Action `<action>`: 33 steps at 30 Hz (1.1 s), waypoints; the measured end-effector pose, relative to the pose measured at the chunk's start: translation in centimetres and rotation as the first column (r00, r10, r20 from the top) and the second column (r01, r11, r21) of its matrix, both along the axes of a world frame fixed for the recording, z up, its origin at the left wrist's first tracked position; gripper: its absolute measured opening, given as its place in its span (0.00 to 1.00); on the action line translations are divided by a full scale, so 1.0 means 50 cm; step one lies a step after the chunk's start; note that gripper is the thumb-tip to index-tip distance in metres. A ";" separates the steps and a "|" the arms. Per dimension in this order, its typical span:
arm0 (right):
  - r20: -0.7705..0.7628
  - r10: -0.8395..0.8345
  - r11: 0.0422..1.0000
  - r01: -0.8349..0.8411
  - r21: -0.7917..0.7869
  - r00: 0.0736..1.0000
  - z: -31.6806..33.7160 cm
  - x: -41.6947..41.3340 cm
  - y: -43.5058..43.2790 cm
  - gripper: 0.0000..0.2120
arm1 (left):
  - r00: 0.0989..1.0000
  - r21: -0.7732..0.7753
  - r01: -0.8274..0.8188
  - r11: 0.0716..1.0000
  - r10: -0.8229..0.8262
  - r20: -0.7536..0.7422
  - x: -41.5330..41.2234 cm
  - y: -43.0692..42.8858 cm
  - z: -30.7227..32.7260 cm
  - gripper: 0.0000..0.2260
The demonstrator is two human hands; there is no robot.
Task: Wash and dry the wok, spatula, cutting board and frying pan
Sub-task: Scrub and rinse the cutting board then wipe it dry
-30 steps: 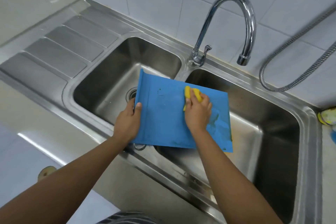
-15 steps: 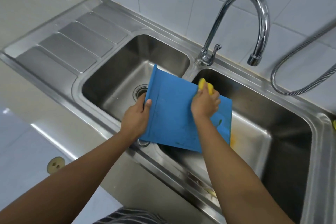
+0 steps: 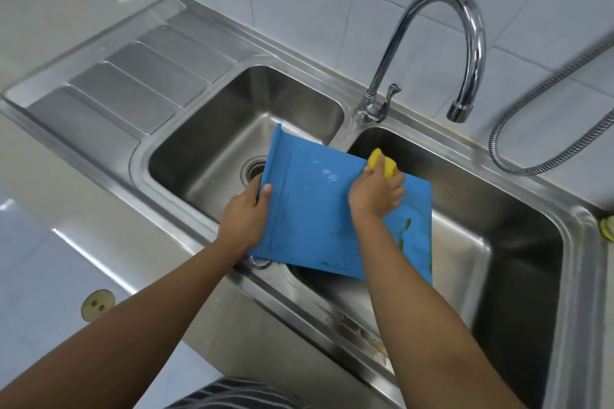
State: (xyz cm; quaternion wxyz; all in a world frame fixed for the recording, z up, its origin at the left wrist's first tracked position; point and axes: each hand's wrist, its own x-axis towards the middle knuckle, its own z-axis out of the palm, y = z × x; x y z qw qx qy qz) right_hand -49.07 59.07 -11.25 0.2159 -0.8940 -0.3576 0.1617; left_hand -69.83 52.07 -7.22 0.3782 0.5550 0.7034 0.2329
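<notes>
Pinching cutting board edge: left grip

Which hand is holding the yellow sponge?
The right hand grips the yellow sponge against the blue cutting board. The left hand only holds the board's edge.

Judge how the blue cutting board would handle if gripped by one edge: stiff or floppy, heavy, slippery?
Probably stiff: the cutting board looks flat though the left hand grips one edge. Likely light: it looks thin. Possibly slippery where the right hand rubs the sponge.
</notes>
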 end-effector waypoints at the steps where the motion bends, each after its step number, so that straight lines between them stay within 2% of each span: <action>1: 0.035 0.091 0.996 -0.091 -0.001 0.995 0.009 -0.026 -0.015 0.21 | 1.000 -0.002 0.003 1.000 -0.003 -0.003 -0.002 0.002 -0.002 0.21; 2: 0.073 0.258 0.966 -0.259 0.016 0.964 0.021 -0.058 -0.034 0.21 | 1.000 -0.004 0.001 1.000 -0.001 -0.003 -0.003 0.004 -0.003 0.20; 4: 0.156 0.594 0.790 -0.609 0.068 0.789 0.037 -0.127 -0.082 0.22 | 1.000 0.002 -0.008 1.000 0.008 0.011 -0.003 0.006 -0.005 0.20; 6: 0.203 0.755 0.620 -0.779 0.090 0.624 0.032 -0.157 -0.128 0.22 | 0.999 0.020 -0.013 1.000 0.012 0.034 -0.003 0.007 -0.003 0.19; 7: 0.213 0.762 0.604 -0.790 0.111 0.612 0.026 -0.142 -0.137 0.21 | 0.999 0.023 -0.013 1.000 0.012 0.048 -0.004 0.005 0.000 0.19; 8: 0.226 0.731 0.635 -0.763 0.122 0.644 0.016 -0.112 -0.139 0.21 | 0.998 0.021 -0.012 1.000 0.010 0.058 -0.004 0.004 0.002 0.18; 10: 0.253 0.559 0.799 -0.595 0.093 0.790 -0.012 -0.027 -0.131 0.22 | 0.999 0.012 0.008 1.000 -0.009 0.051 -0.006 0.002 0.004 0.19; 12: 0.160 0.250 0.966 -0.258 0.033 0.955 -0.032 0.064 -0.131 0.21 | 0.998 0.011 0.029 1.000 -0.029 0.055 -0.006 0.002 0.005 0.19; 14: 0.073 -0.019 0.999 0.022 -0.038 0.997 -0.035 0.099 -0.143 0.21 | 0.996 0.016 0.037 0.999 -0.038 0.077 -0.006 0.004 0.005 0.18; 15: 0.080 -0.047 0.997 0.052 -0.058 0.996 -0.031 0.085 -0.149 0.21 | 0.996 0.012 0.042 0.999 -0.043 0.082 -0.006 0.007 0.004 0.18; 17: 0.109 0.091 0.996 -0.089 -0.023 0.990 -0.017 0.018 -0.165 0.22 | 0.995 0.007 0.050 0.999 -0.051 0.083 -0.006 0.010 0.001 0.19; 19: 0.147 0.344 0.935 -0.353 0.040 0.928 -0.003 -0.070 -0.192 0.22 | 0.996 0.019 0.053 0.998 -0.054 0.074 -0.006 0.012 -0.004 0.19; 21: 0.182 0.591 0.791 -0.609 0.060 0.786 0.012 -0.132 -0.233 0.22 | 0.997 0.031 0.045 0.999 -0.047 0.067 -0.006 0.014 -0.009 0.18; 23: 0.227 0.724 0.655 -0.753 0.067 0.651 0.016 -0.125 -0.261 0.23 | 0.997 0.026 0.041 0.999 -0.043 0.063 -0.010 0.016 -0.015 0.18; 24: 0.246 0.729 0.643 -0.762 0.075 0.639 0.012 -0.099 -0.269 0.22 | 0.997 0.015 0.041 0.999 -0.042 0.062 -0.012 0.018 -0.016 0.18; 25: 0.259 0.687 0.681 -0.726 0.099 0.680 0.005 -0.064 -0.271 0.22 | 0.997 0.005 0.045 0.999 -0.045 0.059 -0.014 0.020 -0.018 0.18; 27: 0.242 0.498 0.833 -0.537 0.133 0.832 -0.015 0.024 -0.268 0.21 | 0.997 -0.011 0.054 0.998 -0.054 0.053 -0.015 0.021 -0.019 0.19; 29: 0.130 0.302 0.946 -0.314 0.078 0.944 -0.021 0.091 -0.263 0.21 | 0.997 -0.008 0.060 0.998 -0.059 0.055 -0.013 0.023 -0.016 0.19; 31: 0.092 0.220 0.975 -0.221 0.004 0.971 -0.022 0.089 -0.252 0.21 | 0.996 0.007 0.070 0.997 -0.071 0.055 -0.007 0.024 -0.010 0.19; 33: 0.047 0.301 0.952 -0.303 0.040 0.952 -0.014 0.033 -0.241 0.19 | 0.996 0.025 0.084 0.996 -0.085 0.031 -0.003 0.027 -0.006 0.19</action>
